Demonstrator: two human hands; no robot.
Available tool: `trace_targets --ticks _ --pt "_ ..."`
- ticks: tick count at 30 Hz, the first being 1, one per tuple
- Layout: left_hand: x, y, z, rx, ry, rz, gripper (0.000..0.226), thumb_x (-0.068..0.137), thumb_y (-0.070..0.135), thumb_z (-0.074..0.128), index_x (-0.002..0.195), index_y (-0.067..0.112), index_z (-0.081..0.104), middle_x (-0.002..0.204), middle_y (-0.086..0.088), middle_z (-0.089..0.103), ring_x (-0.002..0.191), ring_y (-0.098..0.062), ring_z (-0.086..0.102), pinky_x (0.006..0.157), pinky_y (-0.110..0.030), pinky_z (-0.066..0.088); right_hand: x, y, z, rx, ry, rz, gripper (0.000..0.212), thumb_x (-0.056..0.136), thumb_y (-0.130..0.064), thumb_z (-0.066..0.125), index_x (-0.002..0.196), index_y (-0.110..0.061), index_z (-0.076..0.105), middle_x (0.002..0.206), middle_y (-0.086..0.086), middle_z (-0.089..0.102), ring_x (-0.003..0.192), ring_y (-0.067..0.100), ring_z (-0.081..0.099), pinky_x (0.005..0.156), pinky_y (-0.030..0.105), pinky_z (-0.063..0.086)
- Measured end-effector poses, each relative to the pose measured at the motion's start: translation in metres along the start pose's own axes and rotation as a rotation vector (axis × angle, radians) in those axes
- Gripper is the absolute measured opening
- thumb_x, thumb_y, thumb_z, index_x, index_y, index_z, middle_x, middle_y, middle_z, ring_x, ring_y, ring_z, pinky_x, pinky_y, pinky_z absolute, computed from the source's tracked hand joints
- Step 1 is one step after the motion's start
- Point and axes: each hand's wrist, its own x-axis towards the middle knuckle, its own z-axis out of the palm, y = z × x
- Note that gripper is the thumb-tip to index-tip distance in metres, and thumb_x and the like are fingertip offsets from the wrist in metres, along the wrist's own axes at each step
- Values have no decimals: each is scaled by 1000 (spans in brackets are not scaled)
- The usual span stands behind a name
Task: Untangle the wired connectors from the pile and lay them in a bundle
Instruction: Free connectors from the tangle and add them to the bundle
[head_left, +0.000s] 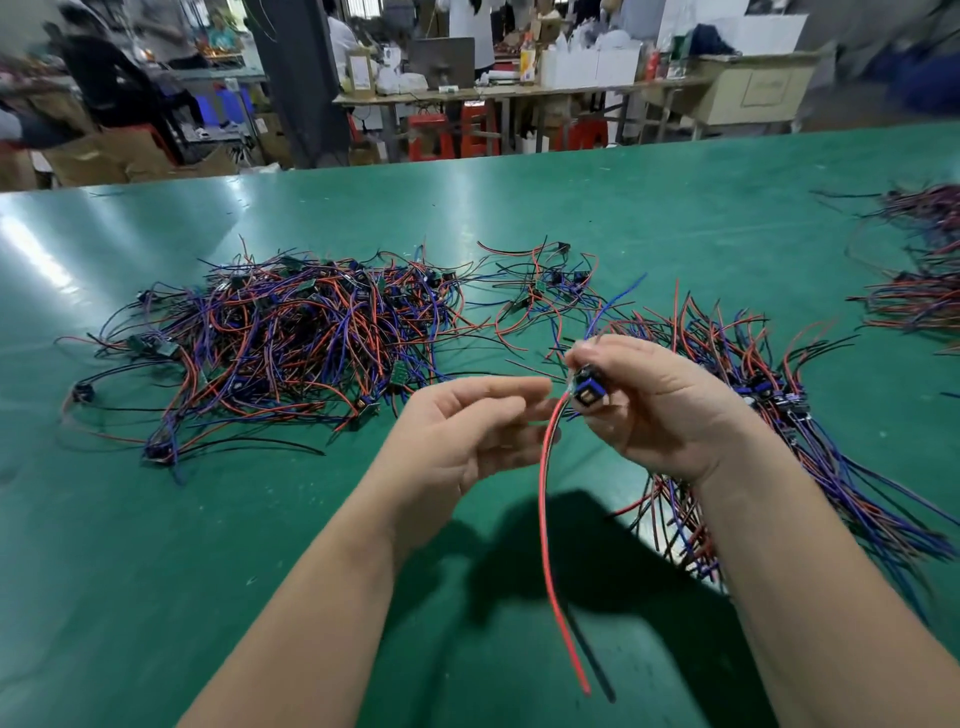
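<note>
Up between our hands, one connector (587, 391) is pinched in our right hand (660, 410), wires (544, 519) dangling free. Our left hand (467, 431) is loose beside them, holding nothing. Looks clear of the pile (280, 338), so next it probably goes on the bundle (769, 415), wires aligned.

I see a glossy green work table (156, 545) carrying a big tangled pile of red, blue and black wired connectors (291, 338) on its left half, with a few loose wired connectors (545, 286) scattered just beside it toward the middle. On the right lies a straighter bundle of the same wires (737, 343), and another heap of wires (924, 291) sits well apart at the far right edge
</note>
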Motion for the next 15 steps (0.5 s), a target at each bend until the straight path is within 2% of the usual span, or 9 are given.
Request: trace_targets --ticks 2,3,7,10,13,15 --pt "-1 -3 4 27 18 -78 22 65 30 72 79 14 78 85 -10 74 67 -17 71 60 -24 56 -1 2 -2 -221 -18 18 18 56 -17 73 64 -10 59 49 0 55 35 2 47 35 11 39" --pt "-1 -7 6 76 40 -83 27 62 34 74 78 13 78 83 -9 74 65 -14 69 60 -23 55 0 4 -2 -312 -14 33 18 53 -19 75 60 -11 61 50 0 57 38 4 48 38 12 40" --pt "-1 -17 12 147 153 -110 20 68 19 75 73 0 74 68 -11 69 54 -13 61 58 -23 54 8 14 -6 -587 80 11 18 51 -24 78 54 -12 65 50 -2 56 46 7 42 42 14 34" --pt "-1 -17 11 136 128 -165 12 79 13 70 74 2 72 69 -12 69 53 -14 63 54 -22 54 11 17 -8 -518 25 44 18 50 -21 78 62 -9 73 60 3 62 56 11 48 50 15 38" --pt "-3 -13 11 106 71 -221 17 71 23 71 71 6 73 74 -12 71 57 -14 67 54 -22 55 10 16 -11 -463 -49 83 24 50 -19 77 71 -9 77 75 10 66 75 21 53 73 28 41" --pt "-4 -11 11 91 42 -266 19 68 27 71 69 8 74 74 -10 72 59 -14 69 53 -22 54 10 13 -15 -458 -72 97 18 50 -19 77 66 -12 76 70 7 66 66 16 56 66 24 45"
